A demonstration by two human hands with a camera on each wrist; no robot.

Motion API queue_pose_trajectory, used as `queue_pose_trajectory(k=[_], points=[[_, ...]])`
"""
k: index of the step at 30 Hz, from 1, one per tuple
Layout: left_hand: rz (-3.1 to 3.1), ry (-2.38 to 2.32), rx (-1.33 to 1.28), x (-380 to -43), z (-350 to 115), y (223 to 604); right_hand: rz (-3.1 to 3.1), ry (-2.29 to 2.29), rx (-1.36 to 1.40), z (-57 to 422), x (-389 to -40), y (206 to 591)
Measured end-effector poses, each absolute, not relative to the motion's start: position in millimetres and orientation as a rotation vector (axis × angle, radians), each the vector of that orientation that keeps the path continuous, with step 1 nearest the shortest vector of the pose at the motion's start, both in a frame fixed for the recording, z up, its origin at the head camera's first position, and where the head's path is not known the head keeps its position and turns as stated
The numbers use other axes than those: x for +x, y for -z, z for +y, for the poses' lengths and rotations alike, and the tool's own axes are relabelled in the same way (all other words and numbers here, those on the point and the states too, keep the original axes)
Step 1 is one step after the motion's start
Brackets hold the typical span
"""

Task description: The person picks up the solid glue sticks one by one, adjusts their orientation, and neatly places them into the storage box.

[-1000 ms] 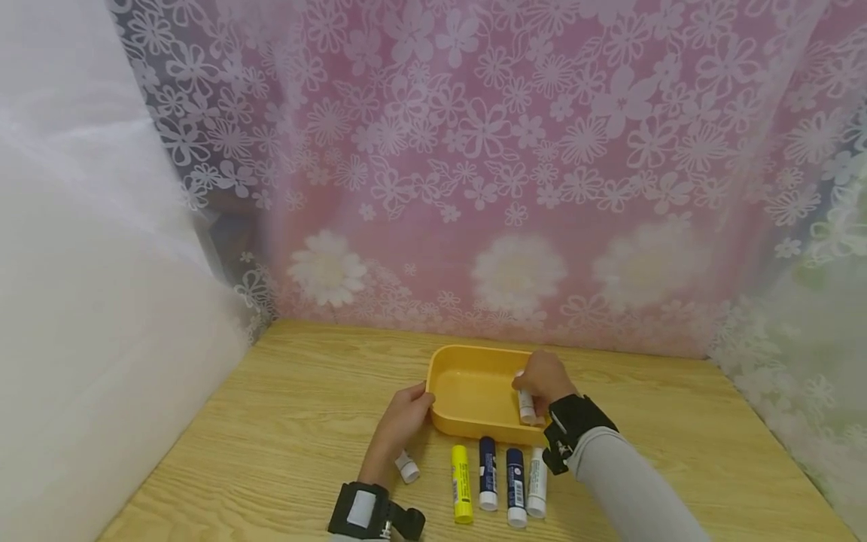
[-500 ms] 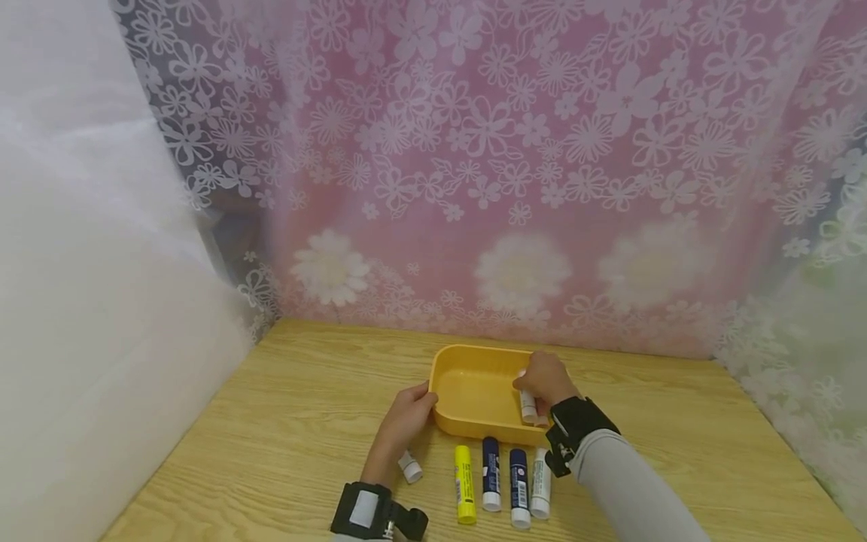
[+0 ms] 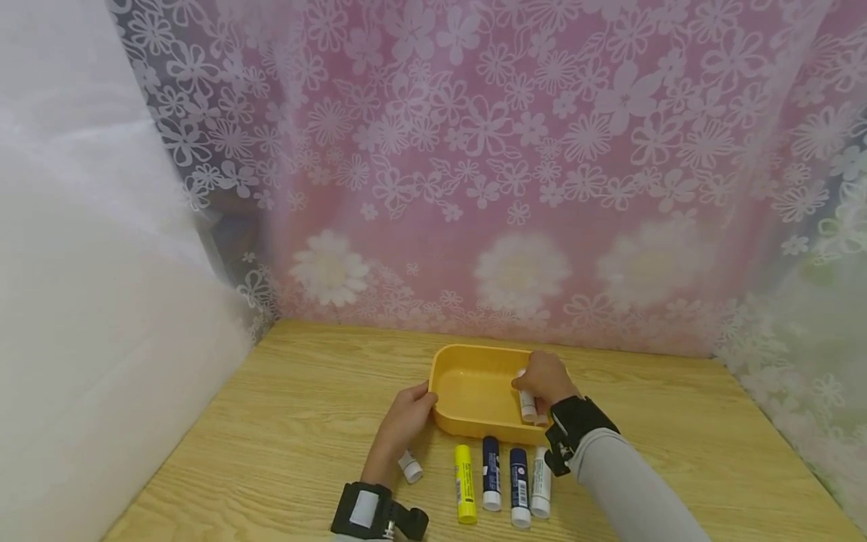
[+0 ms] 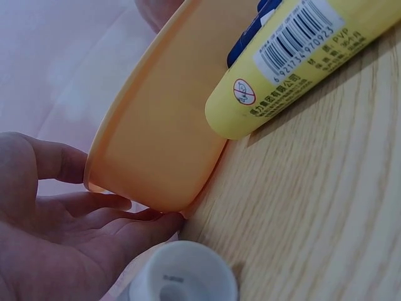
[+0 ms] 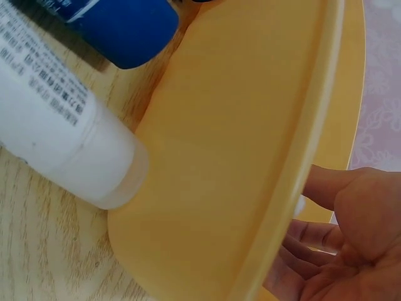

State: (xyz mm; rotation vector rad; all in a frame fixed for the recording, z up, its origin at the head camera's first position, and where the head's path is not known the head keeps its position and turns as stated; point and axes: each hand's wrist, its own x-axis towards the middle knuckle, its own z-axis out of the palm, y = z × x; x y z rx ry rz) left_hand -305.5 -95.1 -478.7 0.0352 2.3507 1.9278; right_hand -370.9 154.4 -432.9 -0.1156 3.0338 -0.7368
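A yellow plastic tray (image 3: pixel 474 395) stands on the table. My left hand (image 3: pixel 404 414) grips its left rim; in the left wrist view the thumb lies at the rim and the fingers along the outer wall. Inside the tray's right end, my right hand (image 3: pixel 547 376) holds a white glue stick (image 3: pixel 527 406). A second pale end (image 3: pixel 541 414) shows beside it, mostly hidden by that hand. In the right wrist view the tray wall covers most of what the fingers hold.
In front of the tray lie a yellow glue stick (image 3: pixel 464 482), two dark blue glue sticks (image 3: pixel 491 474) with white ends and a white glue stick (image 3: pixel 541 485). Another white stick (image 3: pixel 410 467) lies partly behind my left wrist. A flowered curtain (image 3: pixel 433 188) hangs behind the table (image 3: pixel 305 391).
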Motion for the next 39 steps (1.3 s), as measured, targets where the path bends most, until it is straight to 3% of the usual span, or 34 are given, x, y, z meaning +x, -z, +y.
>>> queue_pose_trajectory(k=[32, 39], points=[[2.337, -1.933, 0.028, -305.5, -96.3, 479.3, 3.055, 0.735, -0.121, 151.0, -366.7, 432.2], [2.332, -1.943, 0.031, -305.8, -97.0, 480.8, 2.979, 0.717, 0.027, 148.8, -371.5, 435.5]])
